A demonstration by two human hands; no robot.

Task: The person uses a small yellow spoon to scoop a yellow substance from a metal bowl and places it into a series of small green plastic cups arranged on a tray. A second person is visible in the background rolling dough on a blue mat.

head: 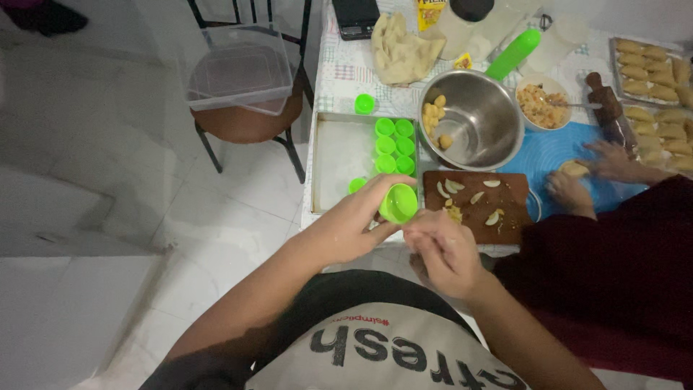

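Gripping a small green cup mould [398, 203] in the left hand [354, 220] just above the near edge of the metal tray [339, 155], pinching at its rim with the curled right hand [444, 249], beside the wooden board [473, 206] and steel bowl [476, 119].

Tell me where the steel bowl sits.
Head view, upper middle: the steel bowl sits behind the wooden board, right of the green cups.

Dim, flat indoor light; floor [108, 180] left of the left hand [346, 224] brightest. Soft shadows, mild overall blur, foreground dark.
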